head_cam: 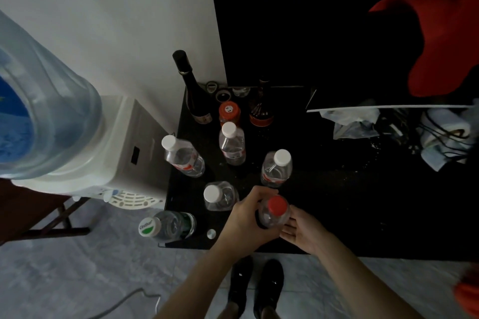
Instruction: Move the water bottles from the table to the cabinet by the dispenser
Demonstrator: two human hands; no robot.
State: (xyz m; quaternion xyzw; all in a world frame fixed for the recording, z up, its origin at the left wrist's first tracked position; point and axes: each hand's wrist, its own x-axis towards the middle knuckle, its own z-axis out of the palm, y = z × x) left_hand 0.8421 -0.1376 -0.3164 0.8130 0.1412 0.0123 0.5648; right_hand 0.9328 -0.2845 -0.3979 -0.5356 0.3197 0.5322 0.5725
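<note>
A clear water bottle with a red cap point(275, 211) stands near the front edge of the black cabinet top point(350, 202). My left hand point(248, 217) is wrapped around its left side. My right hand point(302, 228) lies against its right side with the fingers spread. Several white-capped water bottles stand on the cabinet top: one at the left point(182, 155), one in the middle point(232, 144), one to the right point(276, 168) and one just left of my left hand point(219, 195). A green-labelled bottle point(166, 225) stands at the front left corner.
The white water dispenser point(108, 153) with its big blue jug point(39, 106) stands left of the cabinet. At the cabinet's back are a dark wine bottle point(190, 88), an orange-capped jar point(229, 111) and a brown bottle point(261, 109). Crumpled bags and cloth point(388, 127) lie at the right.
</note>
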